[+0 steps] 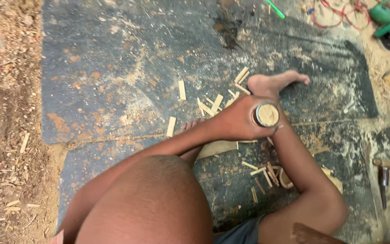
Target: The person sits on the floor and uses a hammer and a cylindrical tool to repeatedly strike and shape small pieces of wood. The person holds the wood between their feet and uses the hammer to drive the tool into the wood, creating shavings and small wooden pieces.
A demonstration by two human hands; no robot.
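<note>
Bare dirt point(5, 113) runs down the far left, ending at the edge of the dark mat point(113, 68) I sit on. The mat's left half lies open, only dusted with sawdust. Toward the middle, short cut wood strips point(181, 89) scatter around. My left hand point(238, 122) has its fingers closed around an upright bamboo section point(267, 114), cut end facing up, just beside my foot point(276, 83). My right hand is out of sight. More strips point(262, 174) crowd under my leg. Near the mat's right edge lies a hammer point(383, 174).
</note>
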